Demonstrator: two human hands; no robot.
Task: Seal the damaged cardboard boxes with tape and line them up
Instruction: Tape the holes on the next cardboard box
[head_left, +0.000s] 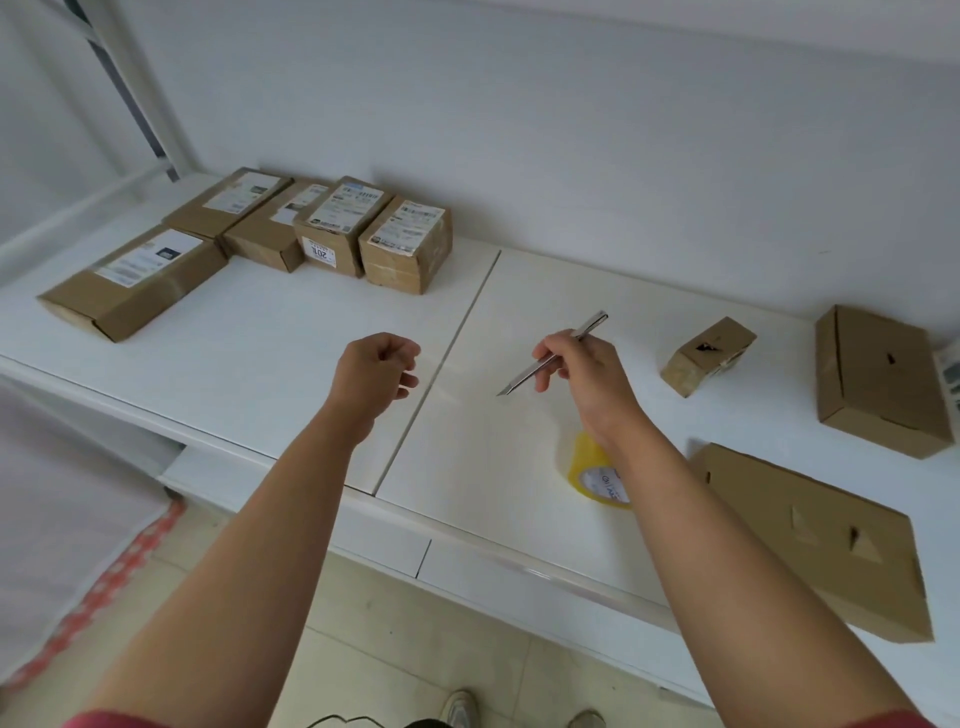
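My right hand (582, 374) holds a slim silver utility knife (550, 356) like a pen, blade pointing down-left above the white table (291, 343). My left hand (376, 371) hovers over the table with loosely curled fingers and holds nothing. A yellow tape roll (589, 470) lies on the table, partly hidden under my right forearm. Three torn cardboard boxes sit on the right: a small one (709, 356), a larger one (878, 382) at the far right, and a flat one (821, 540) near the front edge. Several labelled boxes (249, 244) stand in a row at the back left.
A seam (441, 364) runs front to back between the two table tops. A white wall stands behind the table. A white object (950, 379) peeks in at the right edge. Below are a tiled floor and my shoes (460, 709).
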